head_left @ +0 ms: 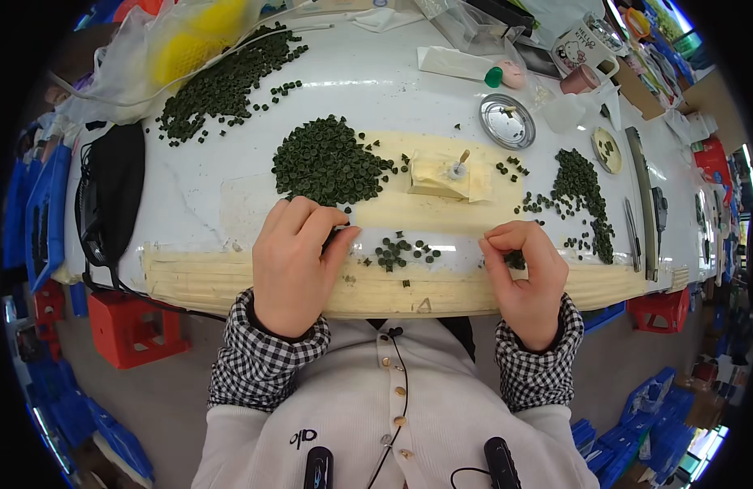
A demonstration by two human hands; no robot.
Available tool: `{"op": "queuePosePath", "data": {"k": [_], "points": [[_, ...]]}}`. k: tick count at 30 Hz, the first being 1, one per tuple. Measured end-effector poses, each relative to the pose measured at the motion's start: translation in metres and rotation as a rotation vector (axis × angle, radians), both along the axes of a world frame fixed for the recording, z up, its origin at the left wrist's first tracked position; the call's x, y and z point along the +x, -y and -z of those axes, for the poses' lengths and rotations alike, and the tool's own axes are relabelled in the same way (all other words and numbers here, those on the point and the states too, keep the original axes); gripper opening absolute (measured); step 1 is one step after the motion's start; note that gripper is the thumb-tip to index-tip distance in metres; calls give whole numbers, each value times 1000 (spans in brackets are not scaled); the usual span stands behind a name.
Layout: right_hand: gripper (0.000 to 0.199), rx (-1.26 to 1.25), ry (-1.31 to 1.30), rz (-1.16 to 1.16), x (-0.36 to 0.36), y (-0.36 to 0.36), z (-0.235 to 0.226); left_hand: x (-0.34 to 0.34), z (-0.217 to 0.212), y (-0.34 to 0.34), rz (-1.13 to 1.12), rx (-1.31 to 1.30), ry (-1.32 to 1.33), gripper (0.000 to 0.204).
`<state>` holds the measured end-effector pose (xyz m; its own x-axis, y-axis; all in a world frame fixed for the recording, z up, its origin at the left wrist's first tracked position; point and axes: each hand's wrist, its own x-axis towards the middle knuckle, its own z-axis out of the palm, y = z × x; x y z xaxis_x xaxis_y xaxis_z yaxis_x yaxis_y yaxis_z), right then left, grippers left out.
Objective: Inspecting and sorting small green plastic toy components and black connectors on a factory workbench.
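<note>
My left hand (299, 257) is closed, thumb against curled fingers, at the near edge of a large heap of small dark green round parts (323, 163). Something dark shows between its fingertips, too small to name. My right hand (527, 273) pinches thumb to forefinger; what lies in the pinch is hidden. Under its palm a few dark green parts (516, 259) show. Between both hands lies a loose cluster of the same parts (397, 253). Beyond it stands a block wrapped in cream tape (442, 174), with a small upright pin (460, 166) on top.
Tape strips (376, 293) cover the near table edge. More parts form a far-left heap (222, 85) and a right-hand pile (580, 187). A round metal lid (507, 121), a shallow dish (606, 150), a white mug (587, 49), and a long metal bar (642, 204) lie right. A black pouch (116, 191) lies left.
</note>
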<state>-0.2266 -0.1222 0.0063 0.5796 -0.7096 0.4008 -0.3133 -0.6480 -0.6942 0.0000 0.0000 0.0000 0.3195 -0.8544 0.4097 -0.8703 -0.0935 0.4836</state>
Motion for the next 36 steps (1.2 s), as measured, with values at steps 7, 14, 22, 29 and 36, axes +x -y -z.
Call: {"op": "queuePosePath", "data": {"k": [7, 14, 22, 29, 36], "points": [[16, 48, 58, -27, 11, -5, -7, -1, 1, 2, 1, -10, 23, 13], [18, 331, 183, -138, 19, -7, -3, -14, -18, -3, 79, -79, -384, 11], [16, 992, 482, -254, 28, -13, -6, -28, -15, 10, 393, -119, -1291, 17], [17, 870, 520, -245, 34, -12, 1, -31, -5, 17, 417, -148, -1387, 19], [14, 632, 414, -196, 39, -12, -1, -31, -2, 17, 405, -208, -1356, 19]]}}
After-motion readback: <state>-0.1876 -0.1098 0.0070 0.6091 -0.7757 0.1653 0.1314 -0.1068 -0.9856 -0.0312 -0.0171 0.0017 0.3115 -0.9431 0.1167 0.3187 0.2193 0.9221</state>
